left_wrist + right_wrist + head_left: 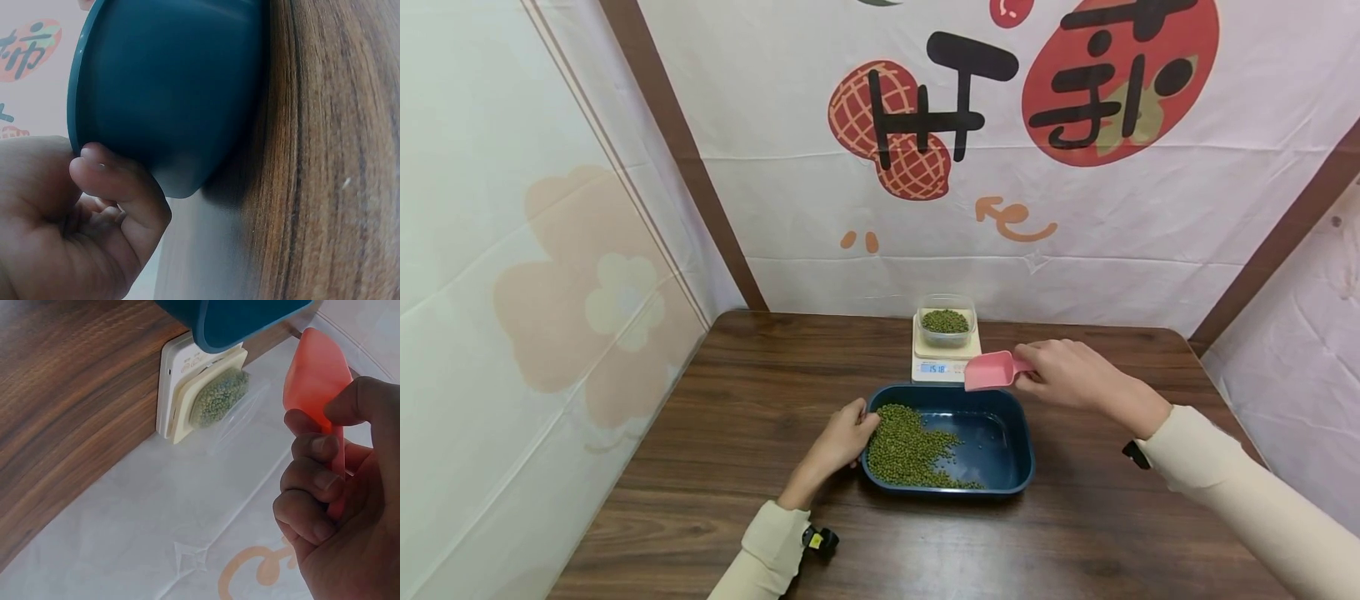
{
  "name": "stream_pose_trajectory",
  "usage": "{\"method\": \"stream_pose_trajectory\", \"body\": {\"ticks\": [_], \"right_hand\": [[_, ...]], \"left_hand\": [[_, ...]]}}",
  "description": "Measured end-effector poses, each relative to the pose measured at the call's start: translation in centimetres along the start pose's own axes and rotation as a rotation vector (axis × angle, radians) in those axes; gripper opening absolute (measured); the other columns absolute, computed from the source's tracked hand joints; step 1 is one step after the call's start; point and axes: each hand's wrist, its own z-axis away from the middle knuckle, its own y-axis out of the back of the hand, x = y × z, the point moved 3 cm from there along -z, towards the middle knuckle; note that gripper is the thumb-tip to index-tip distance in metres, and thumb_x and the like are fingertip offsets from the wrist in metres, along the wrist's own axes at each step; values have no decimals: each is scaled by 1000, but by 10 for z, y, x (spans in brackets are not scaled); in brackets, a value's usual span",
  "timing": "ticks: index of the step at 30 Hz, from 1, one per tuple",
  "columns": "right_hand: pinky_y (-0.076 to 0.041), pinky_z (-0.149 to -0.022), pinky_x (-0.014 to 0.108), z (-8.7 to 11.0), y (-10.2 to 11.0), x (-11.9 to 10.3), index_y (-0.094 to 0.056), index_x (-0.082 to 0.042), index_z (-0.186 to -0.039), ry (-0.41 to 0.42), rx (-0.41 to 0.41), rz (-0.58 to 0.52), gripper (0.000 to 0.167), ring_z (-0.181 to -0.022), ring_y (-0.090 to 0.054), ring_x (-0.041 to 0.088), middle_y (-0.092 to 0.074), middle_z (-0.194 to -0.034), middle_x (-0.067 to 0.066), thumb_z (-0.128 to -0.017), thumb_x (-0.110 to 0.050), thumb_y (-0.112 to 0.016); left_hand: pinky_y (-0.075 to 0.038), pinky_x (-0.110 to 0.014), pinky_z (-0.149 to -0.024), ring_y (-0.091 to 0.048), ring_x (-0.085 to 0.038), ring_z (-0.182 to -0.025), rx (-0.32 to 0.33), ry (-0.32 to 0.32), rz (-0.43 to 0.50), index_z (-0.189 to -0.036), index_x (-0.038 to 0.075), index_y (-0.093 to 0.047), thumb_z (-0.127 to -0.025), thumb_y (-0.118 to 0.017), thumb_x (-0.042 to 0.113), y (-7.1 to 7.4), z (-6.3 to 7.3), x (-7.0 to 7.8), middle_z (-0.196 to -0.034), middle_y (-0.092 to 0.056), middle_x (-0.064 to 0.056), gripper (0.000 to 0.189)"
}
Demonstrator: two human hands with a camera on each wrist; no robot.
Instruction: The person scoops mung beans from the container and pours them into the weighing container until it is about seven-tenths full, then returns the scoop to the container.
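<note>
A dark blue tub (992,446) stands on the table, with green mung beans (902,450) heaped toward its left side. My left hand (844,433) grips the tub's left rim, thumb and fingers around the edge in the left wrist view (94,212). In my right hand (1067,371) is a small pink scoop (990,370), held by its handle above the tub's back right edge. No beans show in the scoop's bowl. Behind the tub, a clear plastic container (947,337) with some mung beans sits on a white kitchen scale (927,368) whose display is lit.
The brown wooden table (760,400) reaches back to a white printed cloth (805,217) hanging behind it. More cloth hangs along the left and right sides. The scale stands right at the tub's back edge.
</note>
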Motion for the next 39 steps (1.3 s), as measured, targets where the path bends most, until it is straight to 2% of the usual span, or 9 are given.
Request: {"method": "stream_pose_trajectory", "body": {"ticks": [14, 24, 31, 34, 36, 39], "right_hand": [[-28, -52, 22, 14, -7, -8, -56, -19, -82, 15, -32, 8, 22, -55, -37, 4, -41, -64, -10, -92, -21, -75], [-27, -52, 22, 25, -19, -11, -57, -21, -79, 25, -57, -22, 21, -56, -37, 4, -43, -65, -11, -89, -15, -74], [-29, -52, 22, 29, -31, -11, -67, -16, -92, 20, -90, -6, 7, -58, -39, 5, -52, -72, -10, -89, -17, -74], [-30, -52, 22, 29, -34, -13, -70, -12, -97, 18, -104, -4, 9, -58, -40, 5, -55, -73, -8, -90, -17, -74], [-30, -52, 22, 29, -37, -14, -70, -13, -96, 15, -117, -1, 8, -57, -40, 5, -55, -73, -8, -91, -17, -74], [-29, -51, 22, 28, -40, -16, -65, -16, -87, 17, -123, 8, 10, -56, -39, 5, -52, -70, -9, -90, -17, -74]], "left_hand": [[-44, -27, -43, -45, -16, -43, -1, 3, 13, -84, 10, -43, -110, -48, 18, 2, 0, 0, -58, -41, 1, 28], [-44, -27, -42, -46, -15, -43, 4, 6, 3, -84, 11, -43, -110, -48, 18, 1, 0, -2, -59, -43, 0, 27], [-44, -27, -42, -45, -15, -43, -2, 2, 5, -84, 10, -43, -110, -49, 17, -1, 0, -2, -59, -43, 0, 28], [-44, -26, -42, -45, -15, -43, -1, -1, 1, -84, 11, -44, -110, -49, 18, -1, 0, -2, -60, -43, 0, 27], [-44, -26, -42, -45, -15, -43, 0, -1, -1, -84, 11, -44, -110, -48, 18, -2, -1, -2, -60, -43, 0, 27], [-44, -26, -41, -45, -15, -43, -1, -1, -1, -84, 11, -44, -110, -48, 18, -2, -1, -2, -60, -44, 0, 27]]}}
